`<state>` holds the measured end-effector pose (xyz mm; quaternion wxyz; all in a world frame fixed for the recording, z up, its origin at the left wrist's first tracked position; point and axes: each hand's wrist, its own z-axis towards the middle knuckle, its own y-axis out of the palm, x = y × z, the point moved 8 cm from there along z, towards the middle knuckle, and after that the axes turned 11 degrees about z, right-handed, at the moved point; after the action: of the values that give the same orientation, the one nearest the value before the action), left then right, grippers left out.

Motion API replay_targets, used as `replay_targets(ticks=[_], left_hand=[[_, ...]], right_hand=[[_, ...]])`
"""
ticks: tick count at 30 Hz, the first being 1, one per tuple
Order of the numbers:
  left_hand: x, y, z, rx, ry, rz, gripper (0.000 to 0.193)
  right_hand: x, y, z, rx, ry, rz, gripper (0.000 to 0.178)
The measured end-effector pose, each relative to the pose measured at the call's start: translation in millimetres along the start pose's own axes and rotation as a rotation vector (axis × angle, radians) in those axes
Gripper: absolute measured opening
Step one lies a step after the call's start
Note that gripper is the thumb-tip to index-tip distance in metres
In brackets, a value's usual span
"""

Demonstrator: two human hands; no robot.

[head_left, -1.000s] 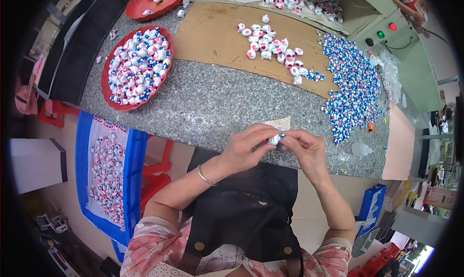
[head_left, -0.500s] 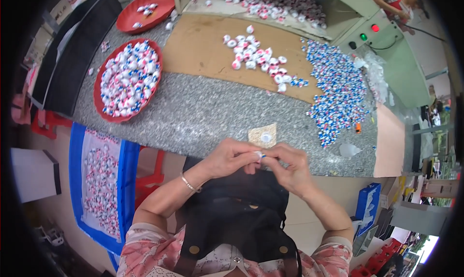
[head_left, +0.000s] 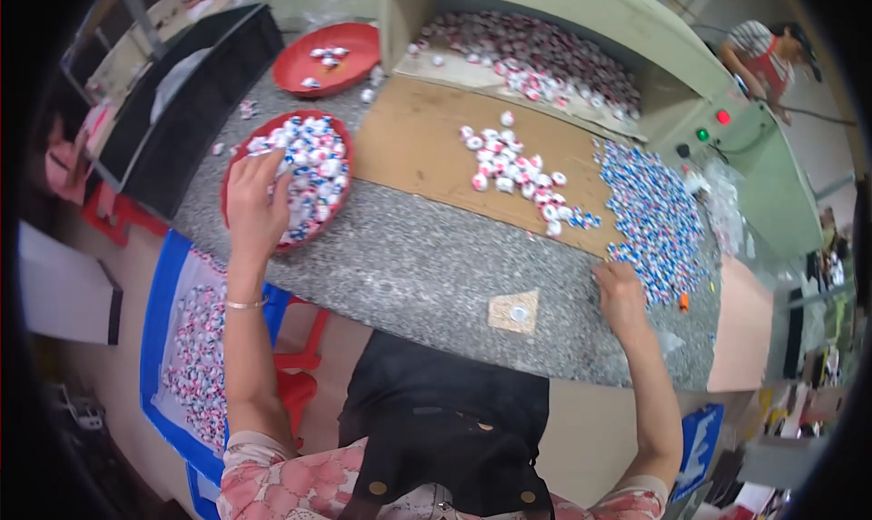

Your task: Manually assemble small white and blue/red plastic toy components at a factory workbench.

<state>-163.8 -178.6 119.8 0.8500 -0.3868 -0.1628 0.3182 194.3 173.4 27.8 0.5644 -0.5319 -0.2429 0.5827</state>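
My left hand [head_left: 257,198] is over the near rim of a red bowl [head_left: 348,179] heaped with small white pieces marked blue and pink [head_left: 318,161]. Its thumb stands apart from its fingers, and the fingertips are against the heap. On the right, my right hand [head_left: 620,295] is low over the grey speckled worktop, beside a spread pile of tiny blue, white and pink parts [head_left: 656,218]. Its fingers are curled and pinched together; whatever may be between them is too small to name. A beige square pad [head_left: 501,313] with a small whitish round piece [head_left: 518,314] lies between my hands.
Rounded white-and-pink pieces [head_left: 495,161] lie on a brown board [head_left: 409,134] before an open machine chamber [head_left: 545,61] holding many more. A second red dish [head_left: 318,40], a black bin [head_left: 204,102] and a blue crate [head_left: 163,338] stand left. Another person [head_left: 763,61] is far right.
My hands were together at the near table edge, around a small white-and-blue piece. They have parted: the left to the red bowl, the right toward the pile of tiny parts. The view has shifted.
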Motion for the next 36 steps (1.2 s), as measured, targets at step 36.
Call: replay_targets(ticks=[36], left_hand=[[174.0,79.5,-152.2,-0.857,-0.669,-1.797,0.035]], right_hand=[[-105.5,8.7,-5.3,-0.088,0.164,0.379,0.014]])
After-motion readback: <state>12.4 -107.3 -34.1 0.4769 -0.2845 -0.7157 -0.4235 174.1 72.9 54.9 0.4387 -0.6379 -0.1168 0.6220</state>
